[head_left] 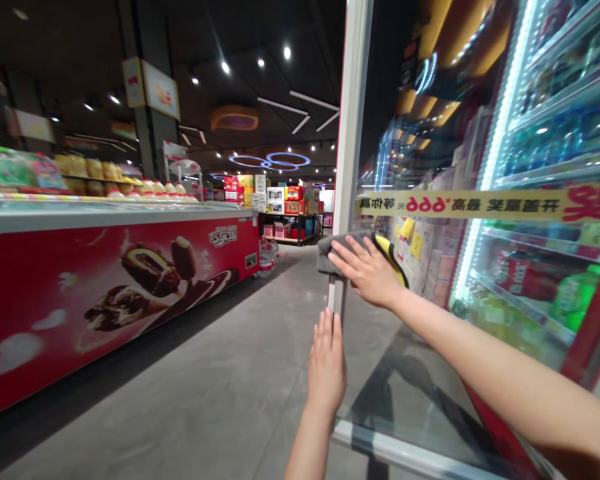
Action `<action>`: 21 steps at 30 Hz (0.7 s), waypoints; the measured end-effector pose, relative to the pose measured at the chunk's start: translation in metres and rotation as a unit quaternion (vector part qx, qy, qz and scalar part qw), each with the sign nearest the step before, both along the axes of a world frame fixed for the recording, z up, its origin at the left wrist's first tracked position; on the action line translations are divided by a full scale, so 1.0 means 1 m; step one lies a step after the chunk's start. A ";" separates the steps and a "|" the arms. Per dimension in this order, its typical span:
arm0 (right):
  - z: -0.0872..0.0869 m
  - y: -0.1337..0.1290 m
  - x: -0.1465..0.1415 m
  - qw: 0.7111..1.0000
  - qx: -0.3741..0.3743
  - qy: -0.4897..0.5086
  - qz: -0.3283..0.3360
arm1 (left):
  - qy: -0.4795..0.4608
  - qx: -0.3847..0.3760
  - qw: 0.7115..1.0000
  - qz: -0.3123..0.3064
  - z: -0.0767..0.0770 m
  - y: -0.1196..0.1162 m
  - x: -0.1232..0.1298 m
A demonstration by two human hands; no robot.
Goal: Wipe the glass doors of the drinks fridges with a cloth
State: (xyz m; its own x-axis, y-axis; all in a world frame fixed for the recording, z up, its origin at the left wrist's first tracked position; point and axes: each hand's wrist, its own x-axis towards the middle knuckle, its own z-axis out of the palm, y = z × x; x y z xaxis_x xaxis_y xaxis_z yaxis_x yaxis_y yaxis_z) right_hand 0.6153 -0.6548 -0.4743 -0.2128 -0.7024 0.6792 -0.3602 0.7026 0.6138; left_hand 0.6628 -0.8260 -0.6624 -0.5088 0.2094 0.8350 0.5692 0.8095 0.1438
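Note:
My right hand (365,270) presses a folded grey cloth (341,251) against the glass door (420,373) of a drinks cooler, near its white vertical frame (351,133). A yellow and black fold shows behind that hand, and I cannot tell whether it belongs to the cloth. Lower down, my left hand (327,363) stands flat and upright with its fingers together. It rests at the door's edge, just below the cloth, and holds nothing.
A yellow printed banner (485,205) runs across the glass, with bottle-filled cooler shelves (535,280) behind it. A long freezer with a red front (105,300) lines the left of the grey tiled aisle. Water jugs (266,259) and stacked boxes stand farther off.

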 end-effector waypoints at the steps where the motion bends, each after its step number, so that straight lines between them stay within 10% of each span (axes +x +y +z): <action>1: -0.006 0.003 0.003 1.000 0.024 -0.001 0.011 | 0.018 -0.013 1.000 0.003 0.015 0.002 -0.003; 4: 0.007 0.008 0.008 0.998 0.050 0.009 0.027 | 0.068 -0.039 0.997 0.017 0.062 0.008 -0.012; 12: 0.148 -0.011 0.011 0.996 -0.043 0.057 0.051 | 0.180 -0.044 0.982 0.043 0.183 0.028 -0.038; 21: 0.228 -0.013 0.000 0.989 -0.081 0.081 0.093 | 0.226 -0.005 0.972 0.058 0.290 0.038 -0.063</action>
